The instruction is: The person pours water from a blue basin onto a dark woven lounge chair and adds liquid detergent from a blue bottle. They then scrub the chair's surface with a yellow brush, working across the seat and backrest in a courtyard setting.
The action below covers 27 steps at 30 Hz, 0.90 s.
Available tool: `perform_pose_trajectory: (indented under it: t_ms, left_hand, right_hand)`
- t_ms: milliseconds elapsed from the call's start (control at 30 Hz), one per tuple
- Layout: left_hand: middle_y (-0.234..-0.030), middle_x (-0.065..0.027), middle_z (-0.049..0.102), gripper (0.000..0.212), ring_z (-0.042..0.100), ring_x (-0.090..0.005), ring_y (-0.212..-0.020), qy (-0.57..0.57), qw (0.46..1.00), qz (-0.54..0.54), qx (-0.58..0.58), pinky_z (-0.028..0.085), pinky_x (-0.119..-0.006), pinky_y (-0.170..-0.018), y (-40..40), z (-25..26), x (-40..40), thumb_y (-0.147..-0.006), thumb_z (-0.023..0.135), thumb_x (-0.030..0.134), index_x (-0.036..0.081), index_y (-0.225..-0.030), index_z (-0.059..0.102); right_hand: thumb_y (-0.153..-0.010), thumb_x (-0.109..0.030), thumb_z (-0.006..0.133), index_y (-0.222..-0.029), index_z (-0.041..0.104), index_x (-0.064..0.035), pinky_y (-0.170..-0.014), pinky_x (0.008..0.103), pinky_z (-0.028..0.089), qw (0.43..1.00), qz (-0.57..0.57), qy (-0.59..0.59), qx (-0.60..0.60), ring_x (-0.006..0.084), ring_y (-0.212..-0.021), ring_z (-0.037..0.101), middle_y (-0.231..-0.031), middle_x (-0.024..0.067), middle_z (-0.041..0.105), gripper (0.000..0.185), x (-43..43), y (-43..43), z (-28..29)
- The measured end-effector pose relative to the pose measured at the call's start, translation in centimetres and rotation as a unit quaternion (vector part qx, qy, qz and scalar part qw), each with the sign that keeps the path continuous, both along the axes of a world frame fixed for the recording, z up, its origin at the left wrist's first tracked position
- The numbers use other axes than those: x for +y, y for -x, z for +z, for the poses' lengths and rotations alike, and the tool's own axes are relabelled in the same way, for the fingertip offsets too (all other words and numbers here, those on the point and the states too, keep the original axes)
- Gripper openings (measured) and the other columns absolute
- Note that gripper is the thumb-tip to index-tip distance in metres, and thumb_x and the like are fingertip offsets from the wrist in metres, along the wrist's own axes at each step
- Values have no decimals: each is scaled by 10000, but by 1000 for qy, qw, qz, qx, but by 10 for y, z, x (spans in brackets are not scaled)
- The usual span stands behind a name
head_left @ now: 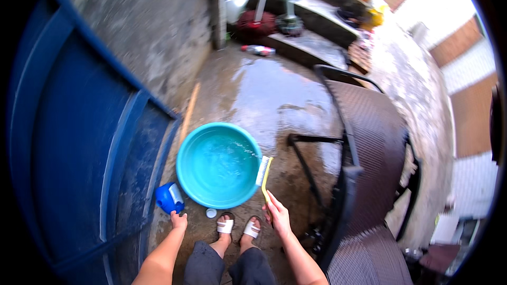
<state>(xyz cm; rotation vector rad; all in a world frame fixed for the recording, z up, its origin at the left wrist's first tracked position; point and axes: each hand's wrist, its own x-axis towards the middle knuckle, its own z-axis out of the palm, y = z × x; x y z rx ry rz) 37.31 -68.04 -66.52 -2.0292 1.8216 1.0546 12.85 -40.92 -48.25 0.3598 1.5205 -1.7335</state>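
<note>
My right hand grips the handle of a yellow scrub brush. Its white bristles face left, at the right rim of a round turquoise plastic basin. Water in the basin is rippled, and droplets streak through the air near the brush head. At the basin's lower left is a blue plastic jug with a pale label. My left hand is at the jug's near end; whether the fingers hold it is unclear. A small white round cap lies on the ground by my sandals.
A blue metal gate runs along the left. To the right stands a brown woven chair with a black frame. Mops and a plastic bottle are near the concrete steps. The concrete floor is wet.
</note>
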Motion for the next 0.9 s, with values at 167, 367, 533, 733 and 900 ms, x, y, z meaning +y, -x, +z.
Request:
perform_pose_trajectory:
  t_ms: [167,367,533,733,900]
  left_hand:
    - [-983,-164,547,490,528,-269,-921,-3,963,-231,137,420,-354,-824,104,84,21,-679,698,126,-7,-1082,452]
    - [-915,-134,577,383,555,-226,-858,-10,860,-441,256,446,-332,-772,226,170,74,-688,677,86,8,-1019,501]
    - [-922,-122,575,334,553,-193,-836,-152,803,-488,306,467,-308,-719,260,226,171,-721,631,34,4,-1027,500]
    - [-897,-86,579,290,549,-129,-675,-297,764,-507,265,429,-233,-512,225,312,282,-743,604,37,18,-1014,505]
    - [-858,-66,592,253,552,-125,-648,-334,725,-557,230,432,-237,-508,189,337,334,-747,607,42,24,-987,526]
  right_hand:
    - [-898,-145,459,-1291,397,-128,-418,163,333,976,-146,-116,113,34,-489,392,-771,-5,524,398,121,-31,154]
    - [-855,-261,462,-1165,517,-195,-711,392,468,752,11,-649,114,313,-812,592,-875,118,598,322,273,-138,283]
    - [-863,-236,418,-973,617,-112,-646,402,498,642,178,-740,-91,288,-728,623,-841,141,612,259,366,-289,345]
    - [-871,-296,392,-833,639,-89,-570,387,502,563,140,-807,-115,273,-653,632,-719,122,630,324,455,-405,427]
    - [-833,-284,475,-795,623,-68,-572,406,500,433,-94,-880,-169,315,-621,616,-674,146,616,265,583,-442,489]
